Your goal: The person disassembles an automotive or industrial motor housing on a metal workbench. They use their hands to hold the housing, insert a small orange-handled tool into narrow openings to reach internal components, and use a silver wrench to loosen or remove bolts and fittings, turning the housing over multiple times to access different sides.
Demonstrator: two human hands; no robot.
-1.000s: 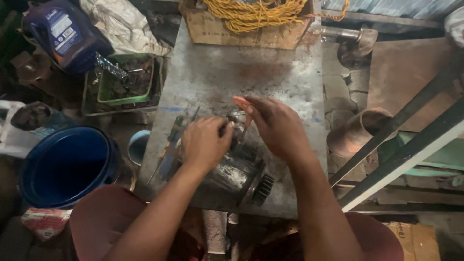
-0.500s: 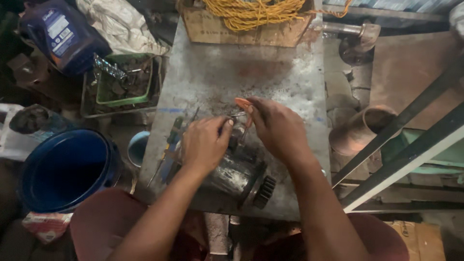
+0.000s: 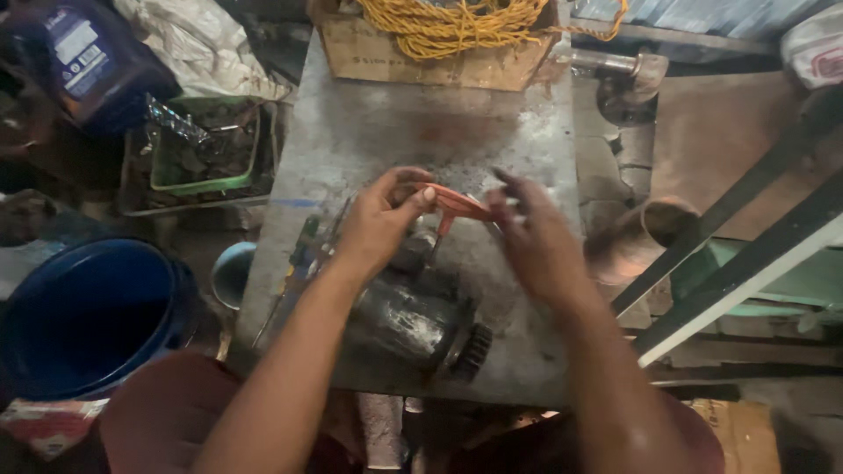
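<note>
The left hand [image 3: 379, 219] pinches 1 end of a thin orange-red strip [image 3: 461, 205] between thumb and fingers, just above a dark greasy motor [image 3: 408, 316] lying on the grey bench [image 3: 386, 132]. The right hand [image 3: 531, 237] is blurred, fingers loosely spread, touching the strip's other end. A gear [image 3: 474, 351] sits at the motor's near end.
</note>
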